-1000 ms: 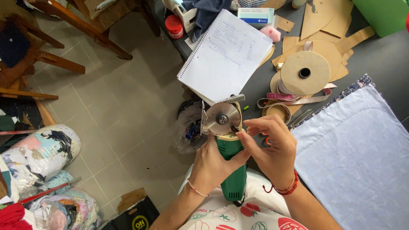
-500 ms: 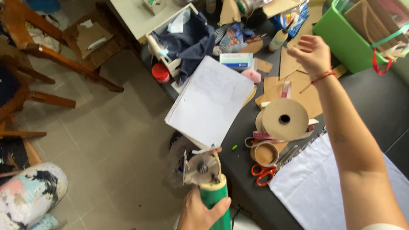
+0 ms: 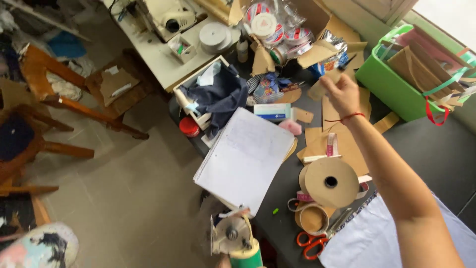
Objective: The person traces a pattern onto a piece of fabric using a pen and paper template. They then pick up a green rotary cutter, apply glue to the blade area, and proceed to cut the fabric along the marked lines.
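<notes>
My left hand shows only as a sliver at the bottom edge, closed round the green handle of a rotary cutter with a round metal blade, held over the floor beside the dark table. My right hand, with a red thread on its wrist, is stretched far across the table. It hovers blurred over brown cardboard pieces, fingers apart, with nothing seen in it. A white spiral notebook lies between the two hands.
A large brown tape roll, a smaller roll, orange scissors and a white cloth lie near me. A green basket stands far right. A box with dark cloth and wooden chairs are to the left.
My right hand left the cutter, rose and reached far over the table toward the cardboard. My view lifted toward the back of the table. My left hand kept hold of the cutter.
</notes>
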